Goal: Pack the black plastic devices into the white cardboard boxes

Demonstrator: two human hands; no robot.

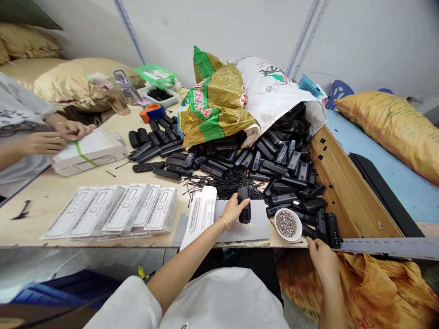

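Observation:
My left hand (233,210) is closed round a black plastic case (244,205), held upright over a grey sheet (259,224) near the table's front edge. Small pale specks lie on the sheet. My right hand (322,258) is at the front edge on the right, fingers curled together beside several black cases (332,230); what the fingertips hold, if anything, is hidden. Between my hands stands a white bowl (299,224) full of small metal pieces (286,224). Behind my left hand lies a heap of thin black sticks (236,183). A printed white card box (202,212) lies left of the sheet.
A large pile of black cases (274,167) spills from a white sack (270,82) and a gold-green bag (219,105). Flat printed packs (126,210) overlap on the left. Another person's hands (58,137) touch a banded white bundle (92,153). A wooden board (356,196) borders the right.

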